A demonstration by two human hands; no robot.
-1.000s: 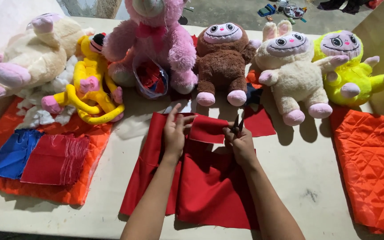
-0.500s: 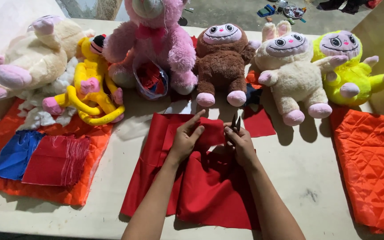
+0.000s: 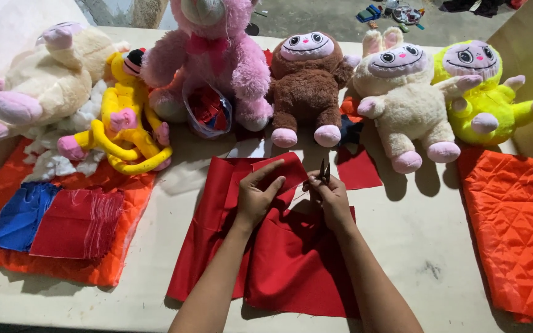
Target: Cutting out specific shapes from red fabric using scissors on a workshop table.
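A sheet of red fabric point(image 3: 291, 265) lies on the table in front of me, partly folded. My left hand point(image 3: 257, 194) presses flat on its upper part, fingers together and pointing toward the right hand. My right hand point(image 3: 330, 198) grips a small pair of dark scissors point(image 3: 324, 171), blades pointing away from me at the fabric's top edge. A separate red scrap point(image 3: 359, 169) lies just right of the scissors.
Plush toys line the back: cream point(image 3: 38, 80), yellow point(image 3: 124, 129), pink point(image 3: 214, 55), brown point(image 3: 306, 80), beige point(image 3: 402, 92), lime point(image 3: 488, 92). A clear bag point(image 3: 208, 114) of scraps sits under the pink one. Orange quilted fabric point(image 3: 513, 234) lies right; another orange piece point(image 3: 63, 271) with blue point(image 3: 16, 216) and red point(image 3: 78, 222) pieces lies left.
My left hand has let go of the raised fabric flap and come down flat onto the fabric, closer to the right hand. The right hand with the scissors has stayed about where it was.
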